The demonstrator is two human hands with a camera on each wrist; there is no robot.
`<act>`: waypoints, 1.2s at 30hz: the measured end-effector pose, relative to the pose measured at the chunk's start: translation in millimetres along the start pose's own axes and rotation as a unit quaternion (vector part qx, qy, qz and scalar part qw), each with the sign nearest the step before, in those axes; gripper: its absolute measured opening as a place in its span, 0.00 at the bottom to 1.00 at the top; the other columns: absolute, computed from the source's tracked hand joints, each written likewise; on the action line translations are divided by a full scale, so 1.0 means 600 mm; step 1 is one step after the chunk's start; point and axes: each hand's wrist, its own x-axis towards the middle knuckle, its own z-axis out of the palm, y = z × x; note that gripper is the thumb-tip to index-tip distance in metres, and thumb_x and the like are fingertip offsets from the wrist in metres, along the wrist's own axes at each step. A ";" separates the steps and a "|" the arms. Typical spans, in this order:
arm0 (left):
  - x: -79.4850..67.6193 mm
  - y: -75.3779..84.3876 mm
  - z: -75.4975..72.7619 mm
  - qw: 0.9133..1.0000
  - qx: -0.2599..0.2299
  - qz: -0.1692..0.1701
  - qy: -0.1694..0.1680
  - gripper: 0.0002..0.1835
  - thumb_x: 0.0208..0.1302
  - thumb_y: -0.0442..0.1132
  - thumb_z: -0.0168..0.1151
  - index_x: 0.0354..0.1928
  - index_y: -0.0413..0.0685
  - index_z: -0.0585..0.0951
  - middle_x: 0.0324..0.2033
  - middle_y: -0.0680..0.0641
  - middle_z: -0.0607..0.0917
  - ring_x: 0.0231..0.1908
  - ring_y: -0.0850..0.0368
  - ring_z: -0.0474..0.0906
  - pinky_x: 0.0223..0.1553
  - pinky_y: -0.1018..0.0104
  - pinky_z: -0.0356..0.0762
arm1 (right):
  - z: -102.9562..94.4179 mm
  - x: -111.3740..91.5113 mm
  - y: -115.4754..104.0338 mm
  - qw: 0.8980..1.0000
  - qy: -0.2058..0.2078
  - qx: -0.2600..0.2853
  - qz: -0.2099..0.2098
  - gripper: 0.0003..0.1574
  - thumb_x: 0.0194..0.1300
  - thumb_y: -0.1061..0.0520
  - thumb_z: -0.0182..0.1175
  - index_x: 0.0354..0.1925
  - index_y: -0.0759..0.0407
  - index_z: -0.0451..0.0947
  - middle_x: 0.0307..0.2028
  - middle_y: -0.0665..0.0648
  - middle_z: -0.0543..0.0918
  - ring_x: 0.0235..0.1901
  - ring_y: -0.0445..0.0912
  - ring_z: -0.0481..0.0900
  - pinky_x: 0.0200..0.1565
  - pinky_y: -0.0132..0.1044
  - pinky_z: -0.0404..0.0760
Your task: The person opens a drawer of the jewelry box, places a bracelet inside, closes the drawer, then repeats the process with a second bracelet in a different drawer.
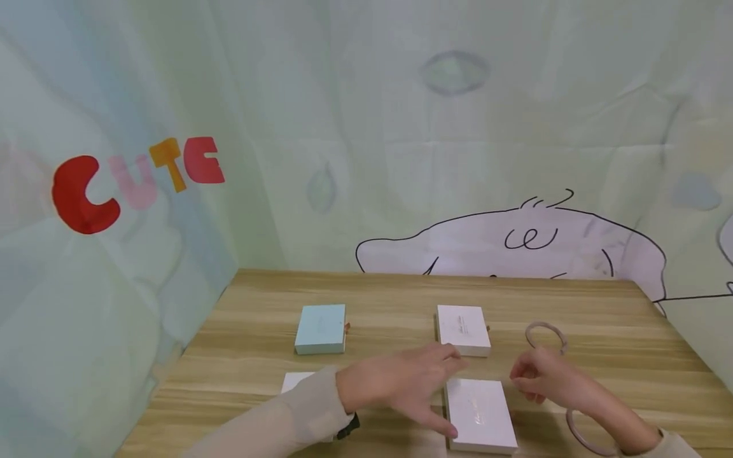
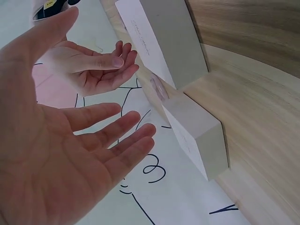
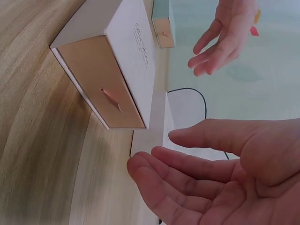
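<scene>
My left hand (image 1: 409,381) hovers over the left edge of a white lidded box (image 1: 481,413) with faint script on top, fingers spread and holding nothing. The right hand (image 1: 541,375) is in the air just right of that box, its fingers loosely bent. In the right wrist view a gap shows between its thumb (image 3: 197,133) and fingers, with nothing in it. There the near box (image 3: 108,86) presents a peach drawer front with a small ribbon pull (image 3: 111,100). Behind it stands a second white box (image 1: 462,326).
A light blue box (image 1: 322,327) stands at the back left. Another white box (image 1: 294,380) is mostly hidden behind my left sleeve. Two mauve rings lie on the right: a far ring (image 1: 544,324) and a near ring (image 1: 579,437) partly covered by my right forearm. Printed cloth (image 1: 343,127) surrounds the wooden table.
</scene>
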 end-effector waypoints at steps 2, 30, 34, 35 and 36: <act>0.005 0.001 -0.002 1.000 0.006 0.005 0.004 0.54 0.59 0.74 0.58 0.75 0.42 0.61 0.66 0.47 0.68 0.62 0.61 0.66 0.63 0.74 0.61 | 0.000 -0.001 0.002 1.000 -0.008 0.012 0.003 0.03 0.66 0.69 0.60 0.34 0.72 0.77 0.22 0.54 0.78 0.21 0.42 0.76 0.23 0.35 0.79; 0.088 0.042 -0.008 0.996 0.077 -0.005 -0.045 0.55 0.55 0.79 0.56 0.74 0.48 0.61 0.65 0.54 0.67 0.62 0.64 0.63 0.64 0.75 0.56 | 0.011 0.002 0.032 0.989 -0.111 0.068 -0.076 0.04 0.64 0.70 0.60 0.35 0.71 0.82 0.24 0.47 0.80 0.23 0.35 0.75 0.24 0.33 0.78; 0.097 0.046 0.008 0.994 0.106 -0.002 -0.035 0.55 0.54 0.79 0.56 0.73 0.47 0.62 0.61 0.55 0.70 0.60 0.65 0.64 0.63 0.78 0.55 | 0.012 0.003 0.029 0.989 -0.117 0.072 -0.060 0.05 0.66 0.68 0.60 0.35 0.70 0.82 0.24 0.47 0.80 0.23 0.36 0.75 0.25 0.33 0.78; 0.098 0.047 0.011 0.993 0.112 -0.003 -0.034 0.54 0.54 0.79 0.56 0.73 0.48 0.63 0.60 0.55 0.70 0.59 0.65 0.64 0.62 0.78 0.57 | 0.012 0.004 0.028 0.989 -0.118 0.073 -0.059 0.05 0.66 0.68 0.60 0.35 0.70 0.82 0.24 0.47 0.80 0.23 0.36 0.75 0.25 0.33 0.78; 0.100 0.048 0.014 0.992 0.119 -0.004 -0.033 0.54 0.54 0.79 0.56 0.72 0.48 0.64 0.59 0.56 0.71 0.58 0.66 0.65 0.61 0.79 0.57 | 0.013 0.004 0.028 0.988 -0.120 0.072 -0.060 0.05 0.66 0.68 0.59 0.35 0.70 0.82 0.24 0.47 0.80 0.23 0.36 0.75 0.24 0.33 0.78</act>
